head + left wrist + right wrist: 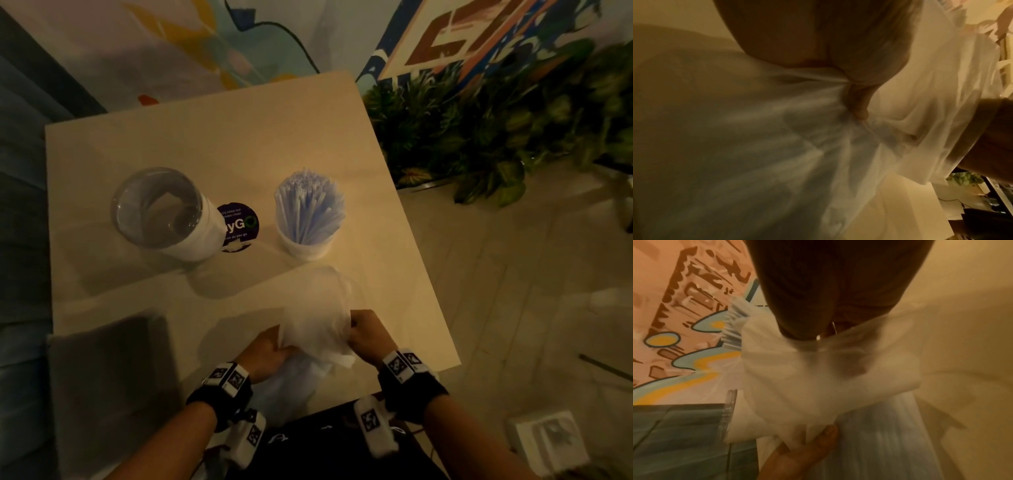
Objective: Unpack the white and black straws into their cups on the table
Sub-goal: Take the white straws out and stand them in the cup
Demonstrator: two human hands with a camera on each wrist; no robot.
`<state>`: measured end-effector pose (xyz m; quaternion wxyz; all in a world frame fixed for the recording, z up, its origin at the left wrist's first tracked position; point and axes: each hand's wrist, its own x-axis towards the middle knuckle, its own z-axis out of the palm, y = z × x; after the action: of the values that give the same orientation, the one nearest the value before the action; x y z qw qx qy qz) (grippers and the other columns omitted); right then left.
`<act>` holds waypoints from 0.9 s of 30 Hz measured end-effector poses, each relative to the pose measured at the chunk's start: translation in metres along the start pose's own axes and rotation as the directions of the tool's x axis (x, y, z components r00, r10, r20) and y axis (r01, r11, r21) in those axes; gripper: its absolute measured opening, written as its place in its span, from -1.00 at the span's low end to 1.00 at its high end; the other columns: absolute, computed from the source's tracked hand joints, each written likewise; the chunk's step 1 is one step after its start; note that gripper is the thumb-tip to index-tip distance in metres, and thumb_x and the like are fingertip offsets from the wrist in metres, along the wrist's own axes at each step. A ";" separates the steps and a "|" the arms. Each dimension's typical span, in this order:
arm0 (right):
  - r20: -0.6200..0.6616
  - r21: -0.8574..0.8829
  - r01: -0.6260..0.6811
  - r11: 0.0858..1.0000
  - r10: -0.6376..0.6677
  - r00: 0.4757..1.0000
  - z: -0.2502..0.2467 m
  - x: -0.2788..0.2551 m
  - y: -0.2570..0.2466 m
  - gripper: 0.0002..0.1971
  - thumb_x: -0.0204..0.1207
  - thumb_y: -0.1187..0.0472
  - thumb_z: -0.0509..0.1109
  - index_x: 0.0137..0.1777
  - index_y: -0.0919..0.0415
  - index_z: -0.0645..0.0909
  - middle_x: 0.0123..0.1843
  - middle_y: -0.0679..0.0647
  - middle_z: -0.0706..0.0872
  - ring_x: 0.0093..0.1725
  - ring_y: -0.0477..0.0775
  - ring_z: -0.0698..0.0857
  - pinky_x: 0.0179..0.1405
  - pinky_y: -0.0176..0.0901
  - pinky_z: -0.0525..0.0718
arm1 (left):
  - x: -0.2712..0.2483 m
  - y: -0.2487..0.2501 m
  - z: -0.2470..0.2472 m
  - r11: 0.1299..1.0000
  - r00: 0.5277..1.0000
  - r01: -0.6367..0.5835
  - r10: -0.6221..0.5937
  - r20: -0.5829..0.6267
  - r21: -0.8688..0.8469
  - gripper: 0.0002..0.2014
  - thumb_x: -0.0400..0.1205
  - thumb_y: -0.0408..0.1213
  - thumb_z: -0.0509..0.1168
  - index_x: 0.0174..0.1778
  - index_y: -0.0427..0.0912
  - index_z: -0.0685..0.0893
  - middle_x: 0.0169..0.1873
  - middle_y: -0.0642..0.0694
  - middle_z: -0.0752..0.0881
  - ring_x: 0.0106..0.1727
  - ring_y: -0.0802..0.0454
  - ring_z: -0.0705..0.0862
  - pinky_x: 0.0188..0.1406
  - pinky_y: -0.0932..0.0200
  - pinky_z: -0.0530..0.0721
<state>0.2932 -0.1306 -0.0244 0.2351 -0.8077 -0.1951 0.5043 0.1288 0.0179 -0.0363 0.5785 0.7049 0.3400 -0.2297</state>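
Observation:
Both hands hold a crumpled white translucent plastic bag (318, 337) over the table's near edge. My left hand (281, 346) pinches its left side, and my right hand (357, 329) grips its right side. In the left wrist view the left fingers (858, 110) bunch the bag (777, 129); in the right wrist view the bag (797, 382) hangs below the right hand. Faint lengthwise streaks show in its lower part; I cannot tell whether straws are inside. A white cup (306, 245) full of white straws (310, 202) stands mid-table. To its left a clear cup (161, 212) with a white sleeve stands tilted.
A round purple sticker (239, 224) lies between the cups. A dark flat rectangle (109, 370) lies on the beige table (222, 144) at the front left. Green plants (496, 137) crowd the right side, and a white box (544, 442) sits on the floor.

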 end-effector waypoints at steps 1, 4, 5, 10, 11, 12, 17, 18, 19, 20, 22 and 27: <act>0.001 -0.023 -0.020 1.000 0.020 1.000 0.001 0.000 -0.002 -0.65 0.56 0.30 0.34 -0.50 0.18 0.52 -0.39 0.02 0.60 -0.41 -0.11 0.53 -0.43 -0.33 0.46 | -0.001 0.000 0.001 1.000 1.000 -0.001 0.001 0.002 -0.012 -0.75 0.67 -0.22 0.36 0.03 0.32 0.57 0.08 0.16 0.68 0.21 0.12 0.62 0.16 0.19 0.51; 0.005 -0.079 -0.049 0.996 0.049 0.999 0.006 0.005 -0.006 -0.77 0.59 0.12 0.42 -0.25 0.21 0.62 -0.15 0.16 0.69 -0.16 0.13 0.67 -0.32 -0.21 0.46 | -0.003 0.003 0.006 1.000 1.000 -0.002 0.002 0.012 -0.022 -0.82 0.68 -0.20 0.34 -0.03 0.28 0.61 -0.04 0.25 0.70 0.09 0.22 0.67 0.07 0.23 0.55; 0.000 -0.087 -0.043 0.995 0.043 0.999 0.010 0.007 -0.008 -0.78 0.58 0.10 0.44 -0.11 0.28 0.65 -0.06 0.21 0.71 -0.06 0.17 0.69 -0.24 -0.17 0.45 | -0.003 0.005 0.008 1.000 1.000 -0.009 0.010 0.015 -0.023 -0.85 0.69 -0.18 0.33 -0.05 0.25 0.63 -0.07 0.23 0.72 0.05 0.26 0.68 0.04 0.22 0.59; -0.062 0.080 0.124 0.989 -0.119 0.991 0.005 0.002 -0.029 -0.73 0.41 0.05 0.45 -0.41 0.07 0.48 -0.40 -0.14 0.51 -0.38 -0.27 0.48 -0.45 -0.48 0.36 | -0.003 0.011 0.010 0.999 0.999 -0.038 0.037 -0.020 -0.032 -0.90 0.69 -0.12 0.31 0.09 0.19 0.63 0.05 0.09 0.74 0.12 0.22 0.68 0.17 0.16 0.60; -0.091 0.111 0.176 0.978 -0.166 0.982 0.002 0.003 -0.032 -0.79 0.34 0.05 0.43 -0.40 0.07 0.49 -0.40 -0.20 0.53 -0.39 -0.31 0.49 -0.45 -0.55 0.37 | -0.004 0.014 0.008 0.998 0.998 -0.048 0.047 -0.030 -0.028 -0.87 0.69 -0.13 0.32 0.10 0.20 0.61 0.05 0.11 0.73 0.11 0.25 0.66 0.20 0.15 0.57; -0.127 0.157 0.216 0.964 -0.197 0.972 0.001 0.005 -0.029 -0.85 0.28 0.06 0.42 -0.33 0.11 0.56 -0.37 -0.21 0.60 -0.37 -0.32 0.56 -0.40 -0.59 0.40 | -0.004 0.016 0.007 0.998 0.999 -0.045 0.044 -0.026 -0.035 -0.85 0.69 -0.15 0.33 0.10 0.22 0.58 0.03 0.16 0.70 0.07 0.31 0.63 0.20 0.16 0.56; -0.390 0.399 0.232 0.887 -0.064 0.919 -0.012 0.012 -0.017 -0.82 0.39 0.40 0.45 -0.19 0.08 0.74 -0.22 -0.02 0.79 -0.22 -0.14 0.71 -0.24 -0.26 0.68 | -0.004 0.023 -0.004 0.998 0.999 -0.041 0.041 0.006 0.051 -0.60 0.73 -0.20 0.27 0.50 -0.01 0.42 0.27 0.14 0.56 0.31 0.19 0.51 0.24 0.34 0.37; -0.382 0.451 0.163 0.877 0.025 0.924 -0.011 0.013 -0.016 -0.74 0.47 0.47 0.40 -0.22 0.06 0.70 -0.24 -0.02 0.77 -0.23 -0.09 0.70 -0.23 -0.24 0.71 | -0.001 0.022 -0.004 0.996 0.998 -0.054 0.054 0.015 0.077 -0.57 0.74 -0.21 0.25 0.55 -0.03 0.38 0.31 0.11 0.55 0.35 0.18 0.49 0.21 0.40 0.32; -0.322 0.512 0.076 0.855 0.110 0.940 -0.009 0.013 -0.014 -0.70 0.55 0.50 0.34 -0.22 0.06 0.66 -0.22 0.01 0.74 -0.17 -0.01 0.70 -0.13 -0.16 0.76 | 0.000 0.024 -0.005 0.992 0.998 -0.067 0.066 0.015 0.109 -0.55 0.75 -0.21 0.24 0.58 -0.02 0.35 0.31 0.13 0.53 0.35 0.20 0.46 0.19 0.45 0.28; -0.225 0.564 -0.014 0.826 0.170 0.960 -0.004 0.015 -0.011 -0.68 0.61 0.50 0.28 -0.18 0.04 0.61 -0.15 0.05 0.71 -0.07 0.10 0.70 0.05 0.02 0.77 | 0.001 0.024 -0.005 0.986 0.997 -0.082 0.082 0.011 0.143 -0.54 0.75 -0.20 0.24 0.58 0.01 0.35 0.28 0.17 0.49 0.32 0.24 0.43 0.17 0.47 0.26; -0.115 0.587 -0.107 0.803 0.213 0.970 0.004 0.013 -0.010 -0.67 0.68 0.48 0.21 -0.11 -0.02 0.52 -0.02 0.09 0.65 0.09 0.22 0.65 0.27 0.26 0.66 | 0.001 0.024 -0.005 0.989 0.996 -0.087 0.083 0.041 0.122 -0.63 0.74 -0.18 0.25 0.47 0.13 0.43 0.23 0.21 0.49 0.31 0.24 0.48 0.19 0.39 0.36; -0.272 0.358 0.013 0.934 0.091 0.958 -0.002 0.012 -0.011 -0.65 0.49 0.36 0.45 -0.44 0.05 0.45 -0.37 0.04 0.59 -0.30 -0.04 0.55 -0.33 -0.23 0.54 | 0.000 0.011 -0.005 1.000 0.998 -0.028 0.028 0.048 -0.009 -0.70 0.76 -0.09 0.18 0.43 0.20 0.46 0.32 0.08 0.63 0.37 0.11 0.57 0.31 0.26 0.45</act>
<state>0.2991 -0.1152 -0.0265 0.3927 -0.8195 -0.0485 0.4145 0.1364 0.0213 -0.0282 0.5925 0.7017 0.3170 -0.2370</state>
